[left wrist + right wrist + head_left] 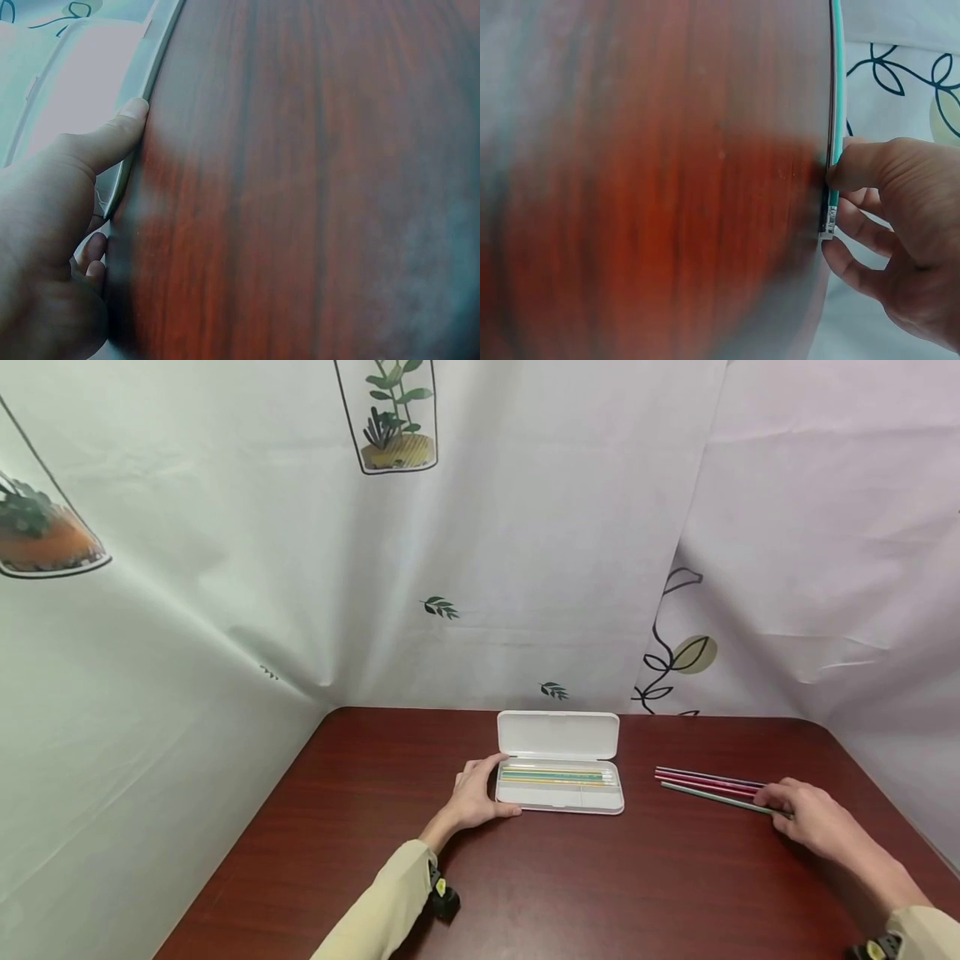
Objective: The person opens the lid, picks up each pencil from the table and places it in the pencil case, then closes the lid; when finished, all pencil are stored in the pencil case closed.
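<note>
A white pencil case lies on the table with its lid raised at the back. Several yellow and green pencils lie side by side in its rear part. My left hand grips the case's left end, thumb along the front edge and fingers toward the back corner. At the right, my right hand pinches a green pencil near its eraser end, seen closely in the right wrist view. Just behind it lie red pencils and a dark one; the hand partly hides their near ends.
The dark red wooden table has rounded far corners. White cloth printed with plants hangs behind it and along the sides. Bare tabletop lies between the case and the loose pencils.
</note>
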A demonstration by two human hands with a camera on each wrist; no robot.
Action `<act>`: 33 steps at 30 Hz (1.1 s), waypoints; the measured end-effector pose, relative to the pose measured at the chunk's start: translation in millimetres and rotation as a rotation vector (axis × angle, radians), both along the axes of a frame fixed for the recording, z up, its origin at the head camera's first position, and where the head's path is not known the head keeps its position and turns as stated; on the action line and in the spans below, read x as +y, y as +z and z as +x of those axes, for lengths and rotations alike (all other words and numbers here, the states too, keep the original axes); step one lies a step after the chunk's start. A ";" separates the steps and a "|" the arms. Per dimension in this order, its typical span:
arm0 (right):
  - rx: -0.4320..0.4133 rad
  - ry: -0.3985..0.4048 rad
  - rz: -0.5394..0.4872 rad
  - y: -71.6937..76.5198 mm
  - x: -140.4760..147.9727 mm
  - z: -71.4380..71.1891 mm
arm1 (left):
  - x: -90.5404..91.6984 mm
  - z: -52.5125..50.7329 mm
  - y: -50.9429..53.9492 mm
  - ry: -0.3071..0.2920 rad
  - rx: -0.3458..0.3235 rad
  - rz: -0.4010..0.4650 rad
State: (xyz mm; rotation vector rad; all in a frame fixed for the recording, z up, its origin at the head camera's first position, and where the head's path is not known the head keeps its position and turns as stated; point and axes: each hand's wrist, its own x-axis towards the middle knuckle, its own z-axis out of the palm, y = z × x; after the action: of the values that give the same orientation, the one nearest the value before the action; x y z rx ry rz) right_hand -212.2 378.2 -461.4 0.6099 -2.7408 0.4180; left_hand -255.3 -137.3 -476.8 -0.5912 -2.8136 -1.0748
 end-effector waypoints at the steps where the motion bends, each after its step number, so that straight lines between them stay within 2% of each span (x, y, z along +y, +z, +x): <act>1: -0.009 0.004 0.003 0.8 -0.2 0.0 | 0.1 0.1 0.3 0.002 -0.003 0.001; 9: -0.135 -0.018 0.016 9.3 -1.4 -0.6 | 0.3 0.2 0.1 0.007 -0.004 -0.002; 14: -0.180 -0.019 0.016 10.3 -1.0 -1.8 | 0.3 0.0 -0.5 0.006 0.001 -0.001; 24: -0.172 0.001 -0.004 7.7 -2.0 0.7 | -0.5 -1.3 -1.3 0.003 0.002 -0.002; 33: -0.134 0.038 -0.029 14.1 -10.9 0.6 | -0.4 -1.3 -1.6 0.000 0.009 -0.005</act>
State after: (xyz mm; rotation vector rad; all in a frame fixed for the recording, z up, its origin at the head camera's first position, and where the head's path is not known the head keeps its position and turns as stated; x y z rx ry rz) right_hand -211.6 367.2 -447.3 0.6498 -2.8481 0.5241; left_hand -256.6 -137.7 -478.4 -0.5950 -2.8090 -1.0626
